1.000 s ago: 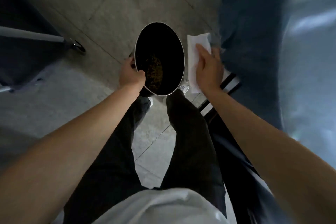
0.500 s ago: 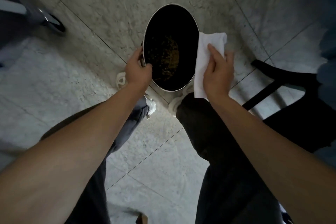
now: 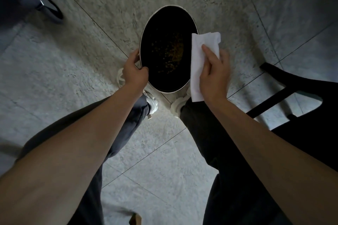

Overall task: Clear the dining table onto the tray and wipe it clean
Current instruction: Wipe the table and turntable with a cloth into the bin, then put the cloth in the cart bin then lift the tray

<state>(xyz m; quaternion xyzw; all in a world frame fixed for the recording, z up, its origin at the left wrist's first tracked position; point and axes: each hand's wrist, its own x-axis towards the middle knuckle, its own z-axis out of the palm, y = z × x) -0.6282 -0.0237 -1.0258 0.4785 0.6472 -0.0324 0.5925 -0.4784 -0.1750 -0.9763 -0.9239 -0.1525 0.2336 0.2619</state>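
Note:
A round black plate (image 3: 165,29) with a pale rim and brownish crumbs on it is held out over the floor. My left hand (image 3: 134,72) grips its left rim, thumb on top. My right hand (image 3: 214,75) holds a white cloth (image 3: 199,56) against the plate's right edge, fingers laid over the cloth. The dining table and the tray are out of view.
Grey marble floor tiles (image 3: 73,71) lie below. A black chair (image 3: 296,93) stands at the right and a chrome chair base (image 3: 47,7) at the upper left. My legs and white shoes (image 3: 152,104) are under the plate.
I have walked on: the blue-clad person and striped item at the right are gone from view, a black chair has come in. Both hands keep their hold on plate and cloth.

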